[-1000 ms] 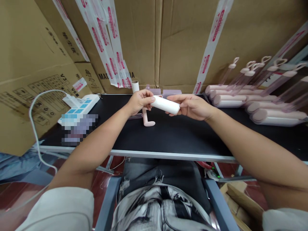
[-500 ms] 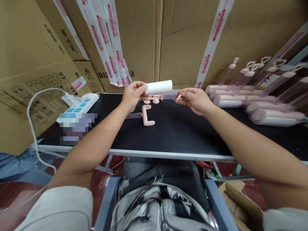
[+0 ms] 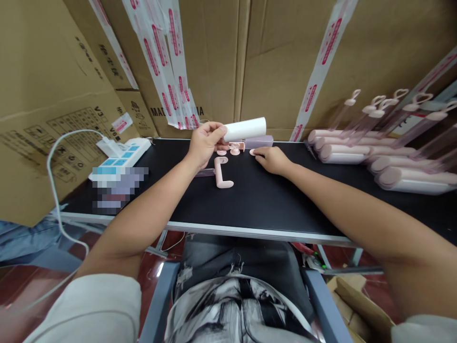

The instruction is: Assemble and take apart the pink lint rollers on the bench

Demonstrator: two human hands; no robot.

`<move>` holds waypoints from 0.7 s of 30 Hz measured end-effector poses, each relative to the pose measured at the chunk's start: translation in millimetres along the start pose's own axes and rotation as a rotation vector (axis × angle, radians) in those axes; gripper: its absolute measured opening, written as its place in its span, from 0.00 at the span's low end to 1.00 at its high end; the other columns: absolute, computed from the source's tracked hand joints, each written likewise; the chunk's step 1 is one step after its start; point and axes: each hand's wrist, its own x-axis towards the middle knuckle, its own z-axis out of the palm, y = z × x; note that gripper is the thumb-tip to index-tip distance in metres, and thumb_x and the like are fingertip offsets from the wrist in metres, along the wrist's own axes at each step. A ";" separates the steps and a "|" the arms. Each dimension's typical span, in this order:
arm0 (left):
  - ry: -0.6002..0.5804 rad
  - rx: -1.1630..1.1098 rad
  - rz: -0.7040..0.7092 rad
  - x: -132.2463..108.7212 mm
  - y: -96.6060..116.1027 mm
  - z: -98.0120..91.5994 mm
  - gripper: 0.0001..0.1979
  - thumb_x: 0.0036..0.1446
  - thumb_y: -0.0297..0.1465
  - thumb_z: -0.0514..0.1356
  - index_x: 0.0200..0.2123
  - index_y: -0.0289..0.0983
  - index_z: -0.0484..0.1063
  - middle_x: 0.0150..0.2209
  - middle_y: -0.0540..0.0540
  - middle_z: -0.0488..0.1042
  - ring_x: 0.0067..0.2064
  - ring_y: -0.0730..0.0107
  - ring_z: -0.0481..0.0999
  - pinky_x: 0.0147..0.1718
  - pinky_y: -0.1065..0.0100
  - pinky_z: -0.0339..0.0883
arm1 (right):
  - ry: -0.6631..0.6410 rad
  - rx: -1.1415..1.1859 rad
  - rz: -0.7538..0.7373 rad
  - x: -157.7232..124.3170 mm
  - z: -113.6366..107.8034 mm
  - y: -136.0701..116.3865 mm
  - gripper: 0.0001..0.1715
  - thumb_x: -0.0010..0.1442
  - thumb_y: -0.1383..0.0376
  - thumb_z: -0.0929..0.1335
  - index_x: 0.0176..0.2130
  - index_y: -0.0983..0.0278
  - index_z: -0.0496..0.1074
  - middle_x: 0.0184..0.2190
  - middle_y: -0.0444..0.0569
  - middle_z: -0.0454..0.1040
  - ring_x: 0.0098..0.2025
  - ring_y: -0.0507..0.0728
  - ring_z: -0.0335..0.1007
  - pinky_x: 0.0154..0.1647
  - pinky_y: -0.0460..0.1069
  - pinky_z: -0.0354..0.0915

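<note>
My left hand (image 3: 204, 143) is closed on the end of a white paper roll (image 3: 247, 129), held level above the black tabletop (image 3: 271, 200). My right hand (image 3: 270, 158) is down on the table, its fingertips pinching a small pink cap (image 3: 253, 152). Two more pink caps (image 3: 228, 152) lie under the roll. A pink L-shaped handle (image 3: 220, 174) rests on the table just below my left hand. A pale purple block (image 3: 259, 141) sits behind the caps.
Finished pink rollers in clear sleeves (image 3: 374, 152) are stacked at the right. A white and blue power strip (image 3: 123, 155) with a white cable (image 3: 53, 200) lies at the left. Cardboard boxes with taped seams (image 3: 285, 62) wall the back and left.
My right hand has dropped from mid-air to the table and reached the pink cap. The left hand keeps the white roll raised, shifted slightly right.
</note>
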 end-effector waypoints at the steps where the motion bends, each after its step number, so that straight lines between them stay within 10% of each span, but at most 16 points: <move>1: -0.010 0.001 0.000 -0.8 -0.3 0.5 0.19 0.59 0.40 0.76 0.41 0.38 0.72 0.26 0.57 0.74 0.26 0.77 0.79 0.30 0.72 0.81 | -0.010 -0.008 -0.010 1.3 0.3 -0.2 0.24 0.70 0.67 0.65 0.56 0.62 0.86 0.61 0.55 0.85 0.64 0.68 0.80 0.68 0.60 0.70; 9: -0.041 -0.028 0.005 -2.1 -4.1 0.7 0.22 0.57 0.43 0.78 0.41 0.37 0.72 0.27 0.56 0.75 0.27 0.76 0.80 0.30 0.71 0.82 | 0.036 0.015 -0.056 8.0 3.4 0.0 0.23 0.65 0.68 0.67 0.55 0.65 0.84 0.59 0.60 0.85 0.60 0.73 0.80 0.69 0.66 0.68; 16: -0.063 -0.018 -0.059 -12.2 -10.2 13.0 0.23 0.60 0.43 0.78 0.44 0.37 0.72 0.32 0.52 0.80 0.31 0.73 0.85 0.31 0.73 0.82 | 0.320 0.947 -0.072 -4.8 -21.2 -30.6 0.47 0.53 0.38 0.82 0.63 0.54 0.73 0.52 0.50 0.82 0.46 0.63 0.81 0.47 0.59 0.80; 21: -0.154 0.023 -0.048 -20.1 -18.6 22.2 0.26 0.56 0.41 0.80 0.44 0.37 0.70 0.37 0.49 0.82 0.38 0.68 0.87 0.33 0.70 0.82 | 0.547 1.266 0.079 -2.3 -57.2 -62.0 0.34 0.47 0.45 0.84 0.44 0.55 0.71 0.39 0.44 0.75 0.41 0.58 0.75 0.40 0.54 0.79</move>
